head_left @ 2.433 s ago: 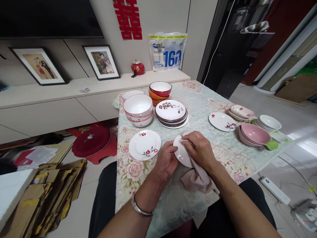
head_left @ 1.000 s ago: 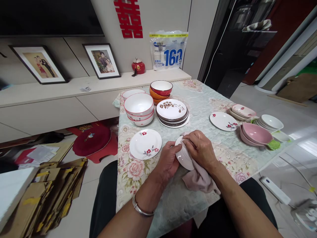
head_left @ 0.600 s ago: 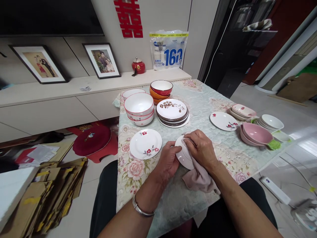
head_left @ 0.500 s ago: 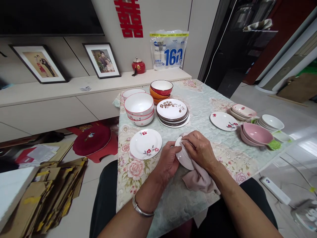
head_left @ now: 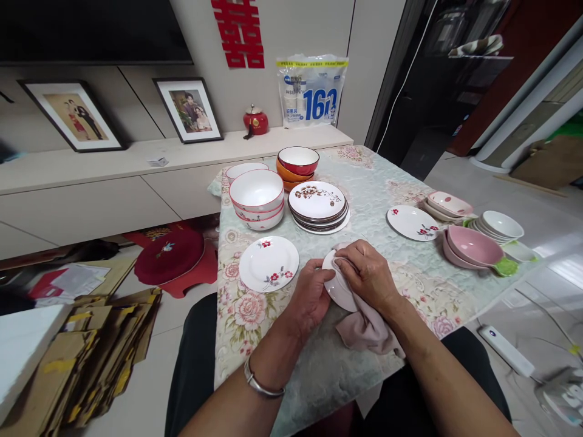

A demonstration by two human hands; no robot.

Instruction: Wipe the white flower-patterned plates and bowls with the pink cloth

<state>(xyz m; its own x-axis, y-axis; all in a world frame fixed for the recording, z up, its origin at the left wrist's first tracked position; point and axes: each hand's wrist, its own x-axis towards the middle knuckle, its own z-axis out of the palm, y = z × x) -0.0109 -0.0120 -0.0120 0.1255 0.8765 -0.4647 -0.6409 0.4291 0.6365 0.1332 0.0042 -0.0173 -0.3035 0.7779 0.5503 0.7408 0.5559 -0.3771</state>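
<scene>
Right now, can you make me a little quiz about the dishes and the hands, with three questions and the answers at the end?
1. True or false: the right hand holds a cloth.
2. What colour is the inside of the red bowl stacked on the orange bowls? A) white B) green C) black
3. Fill in the blank: the left hand grips the edge of a white ____.

Key: 1. True. 2. A. 3. plate.
</scene>
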